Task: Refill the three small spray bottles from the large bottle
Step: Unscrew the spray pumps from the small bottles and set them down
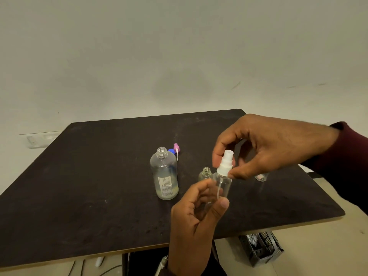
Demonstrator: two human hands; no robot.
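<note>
Large bottle [164, 174] bears a white label, print too small to read.

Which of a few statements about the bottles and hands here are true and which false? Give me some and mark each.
1. The large bottle stands uncapped on the table. True.
2. The left hand holds the large bottle. False: it grips a small clear spray bottle.
3. The right hand pinches the white spray top. True.
4. The pink spray top is screwed onto a bottle. False: it lies loose on the table behind the large bottle.
5. A small open bottle stands beside the held one. True.
</note>
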